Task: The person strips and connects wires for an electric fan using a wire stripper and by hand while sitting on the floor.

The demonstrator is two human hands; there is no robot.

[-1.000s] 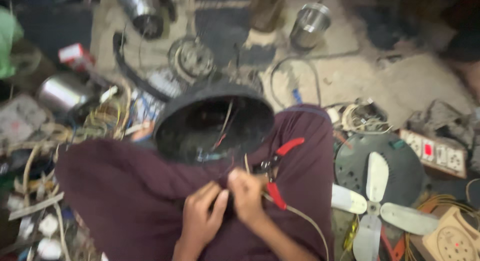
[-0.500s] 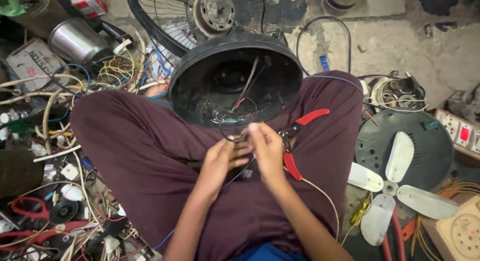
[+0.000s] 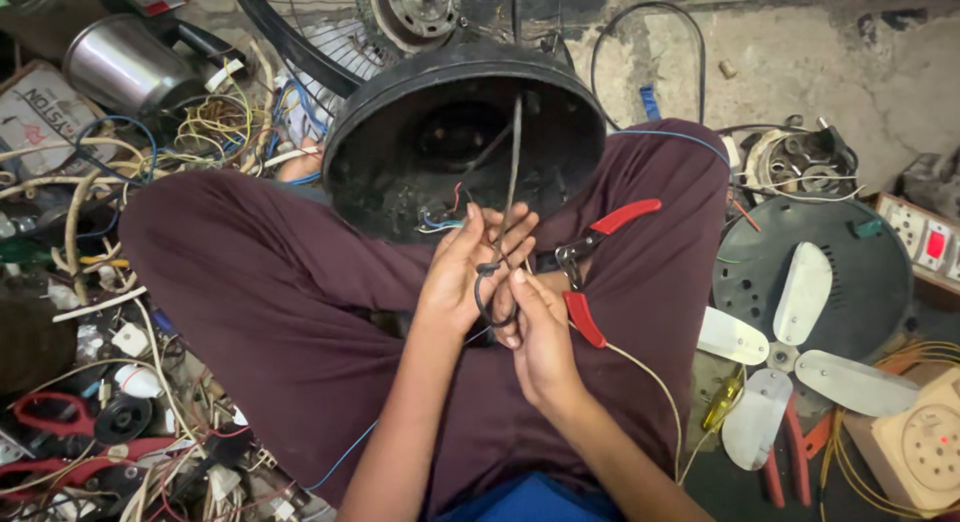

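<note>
Black, thin cable (image 3: 512, 172) ran down from inside the round black housing (image 3: 465, 132) and ended in a small loop between the two hands, just above the person's lap. Both hands met at that loop. The left hand (image 3: 470, 267) had its fingers half curled, fingertips closed lightly on the upper part of the loop, palm turned right. The right hand (image 3: 540, 337) sat just nearer, its thumb and forefinger pinched on the loop's lower edge, the other fingers folded in.

Coloured leads, red, blue and white, showed at the housing's near rim, just left of the cable. The housing lay tilted on the crossed legs in dark maroon trousers (image 3: 280, 292), its open side facing up. Red-handled pliers (image 3: 590, 267) rested on the right thigh, touching the right hand's far side, jaws toward the hands. A pale wire (image 3: 655, 382) trailed from near the right hand down over the right leg.

Farther right, on the floor, lay a white three-bladed fan (image 3: 790, 352) over a dark round base, with a beige switch box (image 3: 925, 447) at the near right. To the far left stood a steel pot (image 3: 125, 67), beside a tangle of yellow and white wires (image 3: 215, 117). A wire fan guard (image 3: 320, 27) lay beyond the housing. Red-handled cutters (image 3: 50, 417) lay among scraps at near left.
</note>
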